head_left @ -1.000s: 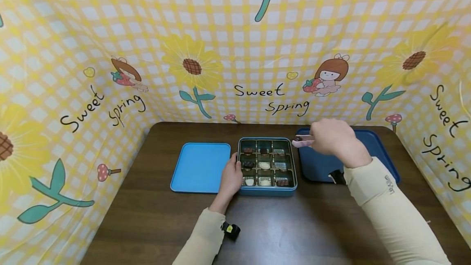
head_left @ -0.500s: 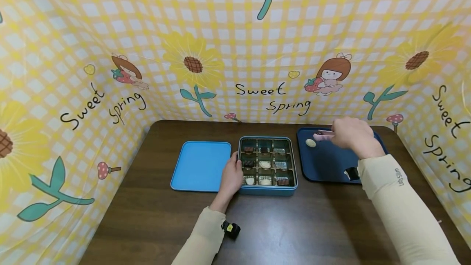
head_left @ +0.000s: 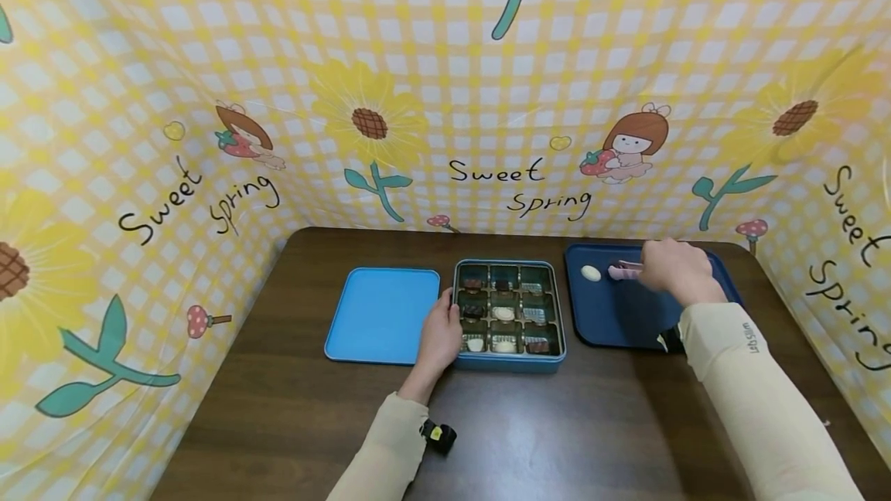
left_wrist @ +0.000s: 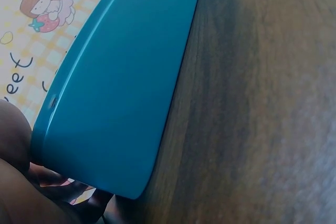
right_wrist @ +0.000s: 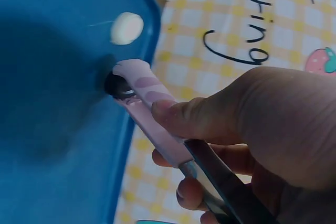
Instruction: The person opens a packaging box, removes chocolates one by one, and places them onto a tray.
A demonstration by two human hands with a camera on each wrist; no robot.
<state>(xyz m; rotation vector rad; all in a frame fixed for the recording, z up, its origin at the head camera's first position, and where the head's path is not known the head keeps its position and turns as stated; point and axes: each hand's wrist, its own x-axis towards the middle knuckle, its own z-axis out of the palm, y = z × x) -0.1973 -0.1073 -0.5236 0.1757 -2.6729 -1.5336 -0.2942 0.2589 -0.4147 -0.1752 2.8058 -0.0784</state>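
My left hand (head_left: pixel 440 331) grips the left side of an uncovered blue tin box (head_left: pixel 511 362), its thumb at the rim. Clear dividers split the inside into compartments that hold dark and white chocolates. My right hand (head_left: pixel 671 269) holds pink-tipped tongs (right_wrist: pixel 160 129) over the dark blue tray (head_left: pixel 619 331). A dark, roundish piece (right_wrist: pixel 116 85), seemingly a chocolate, sits between the tongs' tips. Whether it touches the tray I cannot tell. Beside the tips, a white oval chocolate (head_left: pixel 591 274) lies near the tray's left edge.
A light blue lid (head_left: pixel 383 315) lies flat to the left of the tin. The brown wooden table (head_left: pixel 487 439) ends at a yellow checked cloth (head_left: pixel 390 37) that rises behind and on both sides.
My right hand has moved right and slightly down with the tongs, from the tin's edge to over the tray. The white chocolate on the tray came into sight. My left hand stays put.
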